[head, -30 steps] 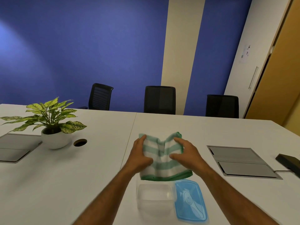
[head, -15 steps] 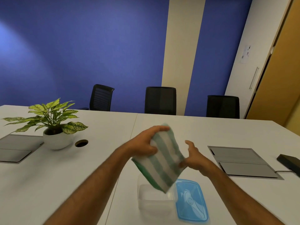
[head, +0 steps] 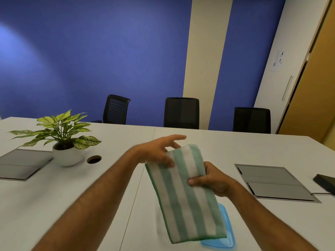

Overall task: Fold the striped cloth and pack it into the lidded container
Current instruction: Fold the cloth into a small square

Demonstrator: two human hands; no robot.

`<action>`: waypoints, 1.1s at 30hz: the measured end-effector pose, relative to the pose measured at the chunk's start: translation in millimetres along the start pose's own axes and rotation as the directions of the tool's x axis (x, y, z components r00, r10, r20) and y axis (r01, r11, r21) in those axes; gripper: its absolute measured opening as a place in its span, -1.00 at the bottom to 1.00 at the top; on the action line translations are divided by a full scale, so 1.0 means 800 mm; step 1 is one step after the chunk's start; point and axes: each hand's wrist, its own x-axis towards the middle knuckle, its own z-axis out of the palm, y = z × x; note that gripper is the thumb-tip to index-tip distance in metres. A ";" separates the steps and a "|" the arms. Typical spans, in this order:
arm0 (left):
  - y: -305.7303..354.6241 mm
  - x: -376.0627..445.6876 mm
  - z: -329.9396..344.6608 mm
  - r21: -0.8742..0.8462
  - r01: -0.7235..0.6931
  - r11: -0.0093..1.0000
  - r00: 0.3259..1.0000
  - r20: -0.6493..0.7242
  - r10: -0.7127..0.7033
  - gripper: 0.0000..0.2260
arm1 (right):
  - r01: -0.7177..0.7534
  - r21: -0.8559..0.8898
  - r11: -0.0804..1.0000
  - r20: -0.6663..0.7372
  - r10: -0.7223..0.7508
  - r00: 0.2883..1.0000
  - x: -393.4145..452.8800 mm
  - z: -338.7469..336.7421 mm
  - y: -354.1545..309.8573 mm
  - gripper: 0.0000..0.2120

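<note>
1. While the striped cloth [head: 184, 192] was held up in the air above the white worktop [head: 54, 196], it was seen folded into a long narrow band, tilted so that its upper end lay farther away and its lower end hung nearer the camera.
2. The right hand [head: 213, 180] was closed on the cloth's right edge at about mid-length, with the thumb pressed across the front face and the fingers hidden behind.
3. The left hand [head: 157, 151] was placed at the cloth's upper left corner; the thumb was laid on the fabric, while the fingers were spread loosely behind and above it, so a firm grip could not be confirmed.
4. The cloth's green and white stripes were run along its length, and a green hem was visible at the bottom edge.
5. Directly below the hanging cloth, the clear container [head: 160, 221] was partly seen on the worktop, most of it being covered by the fabric.
6. The blue lid [head: 228, 232] was seen lying just beside the container on its right, its greater part hidden behind the cloth's lower end.
7. A potted plant [head: 63, 134] was stood well apart on the left, near a round cable hole [head: 94, 159].
</note>
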 end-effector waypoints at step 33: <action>-0.080 -0.016 0.104 -0.731 -0.071 0.679 0.834 -0.416 -0.362 -0.82 | -0.116 0.195 0.974 -0.366 0.182 0.913 -0.012 -0.020 0.009 -0.76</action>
